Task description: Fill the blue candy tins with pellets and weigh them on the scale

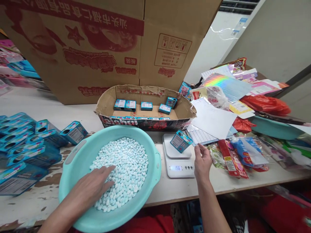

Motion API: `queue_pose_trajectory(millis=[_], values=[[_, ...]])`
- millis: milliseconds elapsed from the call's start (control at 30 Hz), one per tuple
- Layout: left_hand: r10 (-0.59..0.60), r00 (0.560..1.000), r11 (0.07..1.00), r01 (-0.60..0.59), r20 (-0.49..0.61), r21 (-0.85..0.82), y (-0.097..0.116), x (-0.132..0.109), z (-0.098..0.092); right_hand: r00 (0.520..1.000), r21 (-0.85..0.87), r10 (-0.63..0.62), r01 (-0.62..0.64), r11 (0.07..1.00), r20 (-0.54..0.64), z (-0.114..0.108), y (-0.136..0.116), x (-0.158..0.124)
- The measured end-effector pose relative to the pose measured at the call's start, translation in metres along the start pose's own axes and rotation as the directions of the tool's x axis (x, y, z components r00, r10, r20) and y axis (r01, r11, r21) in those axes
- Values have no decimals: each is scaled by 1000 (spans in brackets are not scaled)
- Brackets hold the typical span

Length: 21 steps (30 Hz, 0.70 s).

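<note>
Head view: large teal basin [156,168] holds white candies [128,158] — left hand [92,187] lies flat on them, fingers spread. Beside it, white scale [173,152] carries a tilted blue box [181,141] — right hand [202,161], fingers apart and empty, sits just beside that box.

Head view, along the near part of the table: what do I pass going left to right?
Stack of blue boxes → teal basin of pale candies, left hand resting in them → white scale bearing a small blue box → right hand → heap of snack packets → second teal basin.
</note>
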<state>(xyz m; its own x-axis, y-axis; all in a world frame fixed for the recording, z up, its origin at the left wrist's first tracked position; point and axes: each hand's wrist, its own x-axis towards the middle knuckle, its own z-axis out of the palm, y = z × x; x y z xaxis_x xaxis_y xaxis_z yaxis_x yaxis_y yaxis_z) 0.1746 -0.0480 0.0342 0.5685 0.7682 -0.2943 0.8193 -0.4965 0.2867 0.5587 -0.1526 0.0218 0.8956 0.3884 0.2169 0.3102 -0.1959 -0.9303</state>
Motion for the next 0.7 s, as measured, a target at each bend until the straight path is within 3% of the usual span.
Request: queue_pose_trajectory(millis=[133,300,367,433,467,500,567,633,700], values=[[-4,1000,1000,4,6,-11,0,0,1,998,8,-41,41,999,46,14,-5,-1],[-21,999,999,22,47,-30,6,-1,-7,986,36,43,-49,998,161,39,-11,3],[-57,998,988,57,5,-144,9,0,-14,981,67,27,-41,997,192,44,-25,1],[-121,990,902,79,-72,-424,16,1,-23,976,98,-69,49,994,206,44,-48,-7],[-170,980,789,72,-104,-611,21,2,-28,962,113,-145,121,986,230,44,-62,-14],[-225,967,610,46,-117,-791,28,3,-34,933,128,-238,210,969,271,43,-76,-21],[-335,941,111,-16,-53,-994,45,6,-44,809,174,-437,402,899,394,46,-99,-39],[-391,915,-362,-50,103,-931,62,13,-51,632,234,-576,543,806,518,56,-112,-58],[-397,884,-619,-57,249,-783,76,20,-53,490,267,-636,626,732,596,72,-114,-75]])
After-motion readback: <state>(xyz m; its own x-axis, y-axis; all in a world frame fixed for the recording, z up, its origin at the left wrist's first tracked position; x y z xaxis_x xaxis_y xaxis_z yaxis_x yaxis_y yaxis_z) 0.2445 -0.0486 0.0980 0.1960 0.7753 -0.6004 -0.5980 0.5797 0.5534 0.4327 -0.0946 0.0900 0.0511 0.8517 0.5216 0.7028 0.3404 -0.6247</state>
